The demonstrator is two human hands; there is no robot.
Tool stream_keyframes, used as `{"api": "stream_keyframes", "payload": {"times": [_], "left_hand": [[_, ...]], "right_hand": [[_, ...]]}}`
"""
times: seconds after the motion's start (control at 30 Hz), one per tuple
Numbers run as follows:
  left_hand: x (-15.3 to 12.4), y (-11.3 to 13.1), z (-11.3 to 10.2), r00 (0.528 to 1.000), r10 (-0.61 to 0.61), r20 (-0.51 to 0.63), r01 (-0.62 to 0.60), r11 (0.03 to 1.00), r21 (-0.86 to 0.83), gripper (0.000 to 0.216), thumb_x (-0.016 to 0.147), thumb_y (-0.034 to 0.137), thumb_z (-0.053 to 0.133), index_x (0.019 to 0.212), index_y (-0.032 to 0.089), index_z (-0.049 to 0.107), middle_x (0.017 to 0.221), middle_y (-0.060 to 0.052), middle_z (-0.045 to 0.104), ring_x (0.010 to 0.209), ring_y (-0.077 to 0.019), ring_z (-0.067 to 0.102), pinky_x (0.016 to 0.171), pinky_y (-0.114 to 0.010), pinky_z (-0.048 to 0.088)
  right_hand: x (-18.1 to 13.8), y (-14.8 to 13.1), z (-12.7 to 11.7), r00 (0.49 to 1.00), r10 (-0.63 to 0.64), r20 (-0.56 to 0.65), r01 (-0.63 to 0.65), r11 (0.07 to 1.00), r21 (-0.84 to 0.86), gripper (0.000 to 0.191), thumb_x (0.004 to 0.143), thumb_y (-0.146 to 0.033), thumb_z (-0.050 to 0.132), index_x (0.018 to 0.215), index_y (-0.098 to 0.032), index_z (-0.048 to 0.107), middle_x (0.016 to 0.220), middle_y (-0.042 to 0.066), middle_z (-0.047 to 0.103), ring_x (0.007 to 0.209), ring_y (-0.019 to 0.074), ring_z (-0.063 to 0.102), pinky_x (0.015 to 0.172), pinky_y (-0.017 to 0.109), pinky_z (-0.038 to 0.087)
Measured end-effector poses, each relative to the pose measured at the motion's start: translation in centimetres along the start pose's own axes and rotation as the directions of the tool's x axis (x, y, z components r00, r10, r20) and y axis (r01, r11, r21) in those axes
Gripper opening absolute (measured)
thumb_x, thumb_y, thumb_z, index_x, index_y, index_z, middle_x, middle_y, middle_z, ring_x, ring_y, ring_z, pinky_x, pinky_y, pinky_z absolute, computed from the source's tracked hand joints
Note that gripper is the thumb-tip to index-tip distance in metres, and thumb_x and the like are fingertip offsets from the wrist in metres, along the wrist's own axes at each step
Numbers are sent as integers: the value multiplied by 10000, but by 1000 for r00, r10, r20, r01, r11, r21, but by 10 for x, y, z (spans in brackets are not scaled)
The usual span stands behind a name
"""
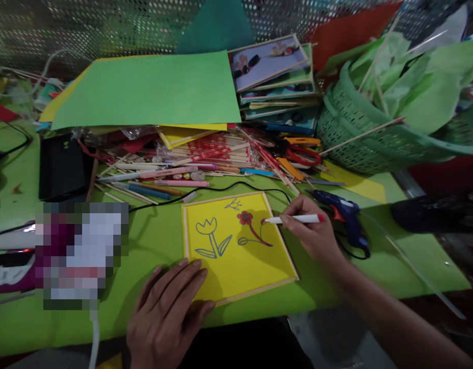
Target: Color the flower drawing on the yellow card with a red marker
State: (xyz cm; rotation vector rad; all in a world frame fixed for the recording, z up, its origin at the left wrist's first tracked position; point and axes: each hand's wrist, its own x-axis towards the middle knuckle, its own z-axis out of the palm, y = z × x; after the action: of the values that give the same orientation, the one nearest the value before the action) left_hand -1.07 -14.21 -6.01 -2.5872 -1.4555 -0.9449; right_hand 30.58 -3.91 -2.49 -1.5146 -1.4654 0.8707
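Observation:
A yellow card [236,266] with a pale stick border lies on the green table. It bears a blue outlined tulip, a small blue sketch and a red flower with a red stem. My right hand [313,230] holds a white marker with a red tip [293,219], the tip at the card's right side beside the red stem. My left hand [169,312] rests flat, fingers spread, on the card's lower left corner.
A blue glue gun [346,215] lies just right of my right hand, its black cord looping behind the card. Pens, sticks and scissors [297,151] are heaped behind. Green paper [147,89], stacked framed pictures [274,77] and a green basket [359,138] stand further back.

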Motion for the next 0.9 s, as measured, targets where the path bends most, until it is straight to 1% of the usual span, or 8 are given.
{"api": "stream_keyframes", "payload": {"times": [0.17,0.4,0.5,0.7,0.9], "left_hand": [[0,0,0,1000,1,4,-1,1000,2,338,955,314,695,1259,165,699,1230,-82,764,1159,-239,677,1182,-423,381],[1,-1,1,1000,2,7,-2,1000,-2,352,951,307,701,1272,163,690,1233,-84,763,1164,-237,679,1181,-422,387],[1,0,0,1000,-6,-1,6,1000,0,347,949,295,703,1273,172,689,1234,-82,763,1162,-234,684,1172,-425,400],[2,1,1,1000,0,-1,0,1000,-7,345,944,281,709,1269,166,689,1232,-83,762,1159,-233,682,1169,-423,398],[2,1,0,1000,-2,6,2,1000,2,342,951,306,699,1263,166,692,1227,-83,764,1154,-233,682,1179,-415,386]], "right_hand": [[0,1,1,1000,0,6,0,1000,9,139,786,-263,709,736,-228,584,642,-36,545,573,139,470,534,279,339],[0,7,-2,999,20,-50,-17,998,65,141,815,-254,695,745,-233,574,649,-36,546,586,145,456,552,290,338],[1,8,-3,998,19,-52,-14,997,77,147,813,-247,695,741,-233,568,651,-38,543,587,144,454,554,292,340],[0,6,-2,999,12,-39,-9,998,59,149,816,-251,691,732,-232,570,646,-35,544,584,145,459,556,297,345],[0,3,-1,999,15,-36,-14,999,33,140,797,-235,693,726,-233,573,642,-37,545,579,141,452,551,293,334]]}}
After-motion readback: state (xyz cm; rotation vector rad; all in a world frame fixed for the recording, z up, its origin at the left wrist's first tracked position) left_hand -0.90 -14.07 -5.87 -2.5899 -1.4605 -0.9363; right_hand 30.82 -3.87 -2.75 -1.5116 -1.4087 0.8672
